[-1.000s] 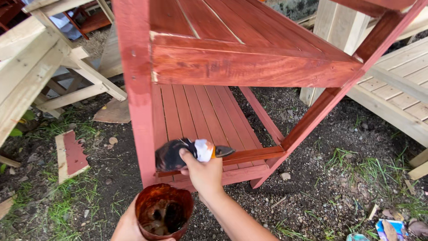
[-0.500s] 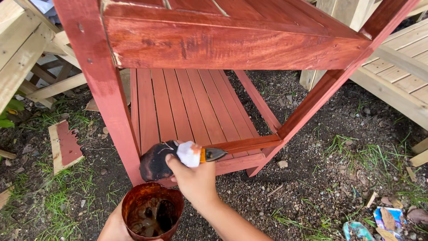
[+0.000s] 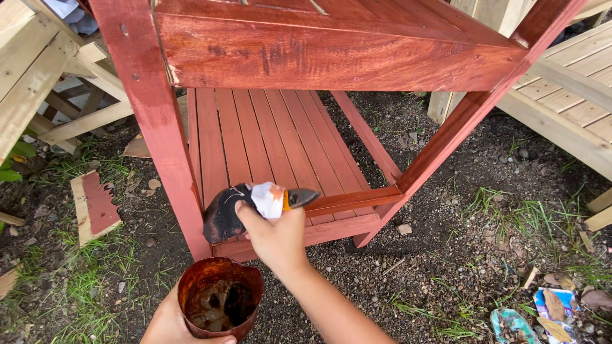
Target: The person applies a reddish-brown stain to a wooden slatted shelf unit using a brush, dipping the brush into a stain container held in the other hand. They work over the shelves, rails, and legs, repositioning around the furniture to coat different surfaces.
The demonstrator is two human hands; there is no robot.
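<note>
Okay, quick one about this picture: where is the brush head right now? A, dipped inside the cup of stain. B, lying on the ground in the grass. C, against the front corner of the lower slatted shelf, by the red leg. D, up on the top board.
C: the right hand holds the paintbrush with its dark bristles at the lower shelf beside the front leg, above the stain cup in the left hand.

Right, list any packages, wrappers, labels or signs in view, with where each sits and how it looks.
Crumpled wrapper: on the dirt at lower right, flat, blue and white, partly under dead leaves.
Teal scrap: on the ground just left of it, curved; kind unclear.
No signs or screens show.
</note>
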